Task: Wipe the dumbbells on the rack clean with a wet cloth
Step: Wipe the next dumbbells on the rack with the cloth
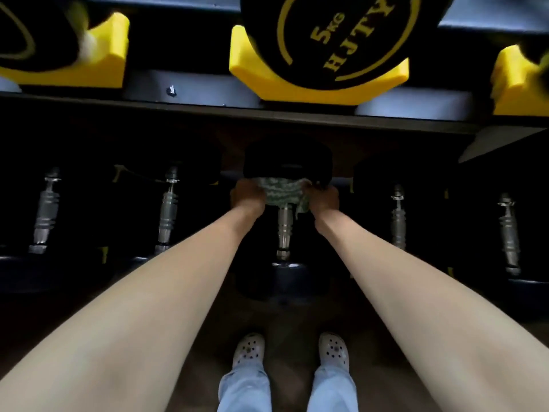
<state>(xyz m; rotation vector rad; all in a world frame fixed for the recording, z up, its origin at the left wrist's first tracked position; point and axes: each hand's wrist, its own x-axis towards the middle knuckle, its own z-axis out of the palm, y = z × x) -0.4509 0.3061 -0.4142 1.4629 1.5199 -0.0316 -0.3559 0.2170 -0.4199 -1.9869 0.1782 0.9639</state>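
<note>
Two bare forearms enter from the lower corners and meet at the centre of the frame. The left hand (248,197) and right hand (323,197) each have their fingers curled round one end of a green-and-white patterned cloth (283,190), which is held taut between them. The cloth lies against the lower edge of the far head of the centre dumbbell (286,162), on the dim lower tier of the rack (416,105). That dumbbell's ribbed metal handle (284,227) runs down the frame from beneath the cloth to its near head, between the two wrists.

Four further metal handles show on the same tier, two at mid left (167,209) and two at mid right (398,215); their heads are lost in shadow.

On the upper tier, at top centre, a black dumbbell head marked "5KG HJTY" (332,40) sits in a yellow cradle (297,81). Similar cradles appear at upper left (104,60) and upper right (517,84).

At bottom centre, white perforated clogs (248,349) and light blue trouser legs (246,388) are visible on the floor.
</note>
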